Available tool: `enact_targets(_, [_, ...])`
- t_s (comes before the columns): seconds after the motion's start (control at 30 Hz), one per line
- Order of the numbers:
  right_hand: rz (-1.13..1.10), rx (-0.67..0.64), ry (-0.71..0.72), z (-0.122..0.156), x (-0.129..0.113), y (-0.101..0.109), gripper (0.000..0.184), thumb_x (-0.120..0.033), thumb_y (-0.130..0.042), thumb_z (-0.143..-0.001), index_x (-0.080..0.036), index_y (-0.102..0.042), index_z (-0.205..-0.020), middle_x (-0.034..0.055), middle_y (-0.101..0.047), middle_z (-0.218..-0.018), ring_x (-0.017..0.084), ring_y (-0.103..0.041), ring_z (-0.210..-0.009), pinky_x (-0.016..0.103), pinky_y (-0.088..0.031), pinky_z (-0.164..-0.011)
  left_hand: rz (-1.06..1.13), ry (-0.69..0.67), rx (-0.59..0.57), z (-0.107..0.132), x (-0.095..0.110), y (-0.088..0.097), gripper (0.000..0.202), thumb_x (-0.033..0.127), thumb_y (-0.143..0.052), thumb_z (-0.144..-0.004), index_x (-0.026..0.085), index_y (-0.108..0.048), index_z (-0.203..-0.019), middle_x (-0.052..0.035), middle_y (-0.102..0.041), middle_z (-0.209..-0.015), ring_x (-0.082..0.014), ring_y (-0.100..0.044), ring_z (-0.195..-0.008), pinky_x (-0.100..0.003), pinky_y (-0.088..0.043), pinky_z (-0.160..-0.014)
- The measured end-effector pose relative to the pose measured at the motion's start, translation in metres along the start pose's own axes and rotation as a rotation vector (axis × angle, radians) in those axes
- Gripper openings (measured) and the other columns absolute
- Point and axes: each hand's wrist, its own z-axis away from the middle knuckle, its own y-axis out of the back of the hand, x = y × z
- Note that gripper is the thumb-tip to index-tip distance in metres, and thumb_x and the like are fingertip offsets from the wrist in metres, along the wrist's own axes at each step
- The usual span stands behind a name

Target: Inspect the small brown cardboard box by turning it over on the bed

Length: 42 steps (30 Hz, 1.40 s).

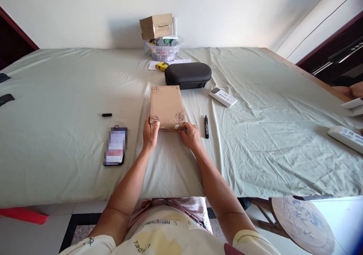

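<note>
A flat brown cardboard box (166, 104) lies on the cloth in front of me, with black scribbled swirls in its corners. My left hand (150, 134) grips its near left corner, thumb on the front side. At the near right corner, my right hand (191, 135) pinches the box's edge; some of its fingers are hidden. Just right of that hand lies a black marker (206, 127) without its cap. The black cap (107, 115) rests apart, left of the box.
A phone (115, 146) lies to the left. Behind the box are a black case (188, 74), a yellow tape measure (161, 66) and a plastic basket (164, 52) topped by another carton (156, 26). White devices (223, 97) lie to the right. A round stool (303, 226) stands below the table edge.
</note>
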Motion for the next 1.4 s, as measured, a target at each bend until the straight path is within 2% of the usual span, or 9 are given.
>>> enact_targets(0.2, [-0.181, 0.038, -0.082, 0.000, -0.007, 0.006, 0.012, -0.030, -0.061, -0.082, -0.025, -0.057, -0.092, 0.0047, -0.074, -0.092, 0.023, -0.069, -0.085, 0.038, -0.053, -0.081, 0.041, 0.031, 0.052, -0.002, -0.002, 0.001, 0.064, 0.072, -0.060, -0.090, 0.019, -0.060, -0.126, -0.0147, -0.069, -0.133, -0.0309, -0.063, -0.129, -0.044, -0.048, -0.114])
enact_targets(0.33, [-0.320, 0.118, -0.059, -0.001, -0.016, 0.010, 0.015, -0.036, -0.060, -0.086, -0.025, -0.056, -0.096, 0.0049, -0.075, -0.093, 0.022, -0.073, -0.087, 0.038, -0.057, -0.084, 0.102, 0.064, 0.047, -0.003, -0.008, 0.001, 0.070, 0.076, -0.057, -0.090, 0.018, -0.058, -0.130, -0.0161, -0.067, -0.138, -0.0313, -0.061, -0.134, -0.044, -0.049, -0.115])
enact_targets(0.5, [-0.411, 0.199, -0.080, -0.001, -0.022, 0.015, 0.024, -0.045, -0.062, -0.090, -0.025, -0.056, -0.100, 0.0047, -0.074, -0.092, 0.021, -0.072, -0.083, 0.036, -0.059, -0.081, 0.197, 0.160, 0.005, -0.001, -0.008, -0.001, 0.072, 0.078, -0.059, -0.089, 0.019, -0.057, -0.130, -0.0159, -0.068, -0.138, -0.0308, -0.063, -0.134, -0.046, -0.052, -0.113])
enact_targets(0.77, [-0.474, 0.226, -0.087, -0.001, -0.025, 0.014, 0.025, -0.045, -0.065, -0.090, -0.025, -0.056, -0.099, 0.0029, -0.070, -0.090, 0.018, -0.067, -0.080, 0.034, -0.058, -0.079, 0.192, 0.195, 0.013, -0.002, -0.009, -0.001, 0.075, 0.082, -0.060, -0.084, 0.021, -0.059, -0.126, -0.0140, -0.069, -0.134, -0.0305, -0.065, -0.128, -0.042, -0.056, -0.103])
enact_targets(0.97, [-0.586, 0.376, -0.026, 0.000, -0.024, 0.014, 0.026, -0.048, -0.060, -0.095, -0.024, -0.057, -0.106, 0.0028, -0.062, -0.092, 0.017, -0.063, -0.083, 0.033, -0.055, -0.080, 0.327, 0.322, -0.061, 0.001, -0.015, -0.005, 0.070, 0.076, -0.058, -0.085, 0.018, -0.060, -0.123, -0.0184, -0.068, -0.132, -0.0316, -0.068, -0.120, -0.041, -0.061, -0.087])
enact_targets(1.1, [-0.571, 0.463, -0.012, 0.000, -0.023, 0.018, 0.027, -0.050, -0.057, -0.098, -0.025, -0.058, -0.107, 0.0036, -0.060, -0.095, 0.018, -0.062, -0.086, 0.035, -0.056, -0.084, 0.355, 0.355, -0.138, 0.005, -0.016, -0.010, 0.065, 0.063, -0.058, -0.090, 0.019, -0.053, -0.138, -0.0167, -0.066, -0.136, -0.0281, -0.070, -0.113, -0.042, -0.063, -0.088])
enact_targets(1.23, [-0.550, 0.505, 0.024, 0.000, -0.025, 0.019, 0.026, -0.049, -0.057, -0.098, -0.025, -0.059, -0.107, 0.0059, -0.063, -0.101, 0.020, -0.064, -0.092, 0.036, -0.056, -0.085, 0.195, 0.340, -0.082, 0.005, -0.020, -0.007, 0.073, 0.051, -0.058, -0.095, 0.026, -0.033, -0.159, -0.0129, -0.065, -0.138, -0.0267, -0.068, -0.121, -0.045, -0.061, -0.099])
enact_targets(1.3, [-0.515, 0.488, 0.037, 0.001, -0.026, 0.018, 0.028, -0.051, -0.054, -0.100, -0.025, -0.060, -0.108, 0.0066, -0.063, -0.102, 0.020, -0.065, -0.092, 0.036, -0.057, -0.084, 0.081, 0.224, -0.062, 0.003, -0.021, -0.003, 0.069, 0.047, -0.059, -0.096, 0.029, -0.038, -0.159, -0.0116, -0.059, -0.149, -0.0284, -0.058, -0.139, -0.049, -0.052, -0.114])
enact_targets(1.4, [-0.502, 0.468, 0.034, 0.001, -0.027, 0.015, 0.030, -0.053, -0.054, -0.100, -0.026, -0.058, -0.112, 0.0061, -0.063, -0.101, 0.018, -0.065, -0.087, 0.034, -0.058, -0.081, -0.021, 0.037, -0.071, 0.002, -0.019, 0.001, 0.052, 0.047, -0.060, -0.096, 0.029, -0.059, -0.145, -0.0080, -0.048, -0.163, -0.0298, -0.038, -0.158, -0.048, -0.032, -0.132])
